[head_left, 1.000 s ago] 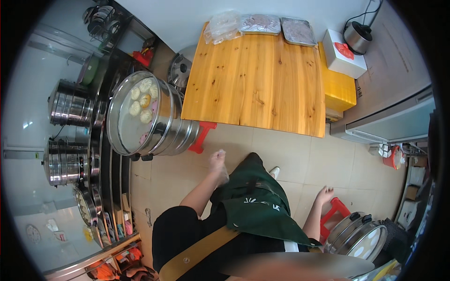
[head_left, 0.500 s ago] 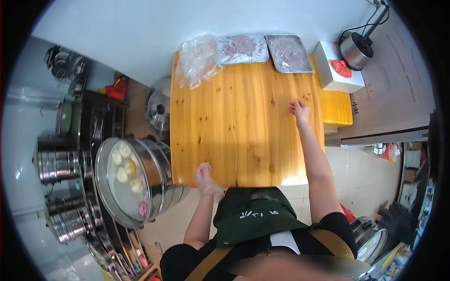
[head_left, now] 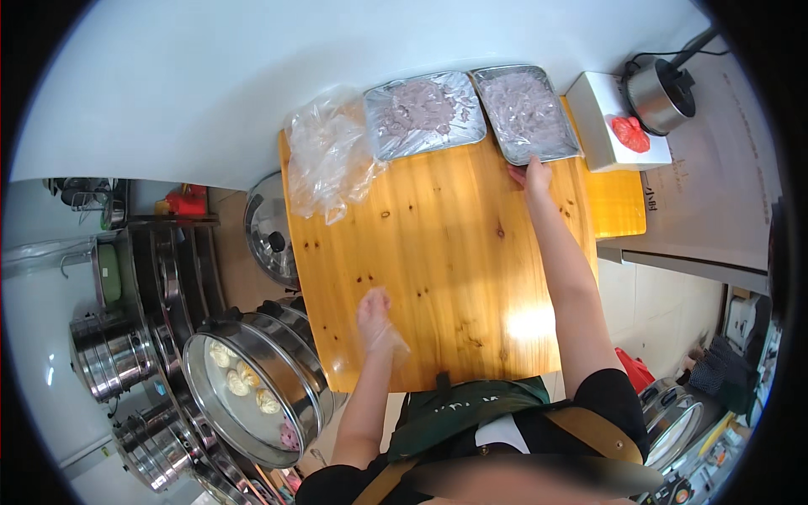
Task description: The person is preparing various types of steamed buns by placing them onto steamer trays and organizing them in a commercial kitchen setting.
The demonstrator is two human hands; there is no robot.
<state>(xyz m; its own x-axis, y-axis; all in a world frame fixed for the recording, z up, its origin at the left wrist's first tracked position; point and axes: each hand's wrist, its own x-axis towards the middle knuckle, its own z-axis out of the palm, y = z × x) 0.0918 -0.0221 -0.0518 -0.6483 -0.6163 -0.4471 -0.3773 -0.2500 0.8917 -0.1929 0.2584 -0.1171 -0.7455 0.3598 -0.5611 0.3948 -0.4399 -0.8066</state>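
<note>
At the far right of the wooden table [head_left: 438,295], my right hand [head_left: 536,174] is bare and grips the near edge of a metal tray [head_left: 539,157]. The tray holds a pale pinkish paste under clear film. Left of it lies a second film-covered metal tray [head_left: 385,154] with similar paste. My left hand [head_left: 374,313] wears a thin clear plastic glove. It hovers over the table's near left part, fingers curled in, with nothing seen in it. Crumpled clear plastic bags [head_left: 332,160] lie at the table's far left, beside the second tray.
Left of the table stands a steel steamer [head_left: 282,362] with several buns, and a glass lid [head_left: 273,240] lies behind it. Pots fill a rack [head_left: 156,311] further left. On the right, a white box [head_left: 602,126] carries a red bag [head_left: 629,133] and a steel pot [head_left: 658,99].
My right hand has reached forward from over the table to the right tray and taken hold of its near edge. My left hand has moved slightly forward over the table. The view has shifted closer.
</note>
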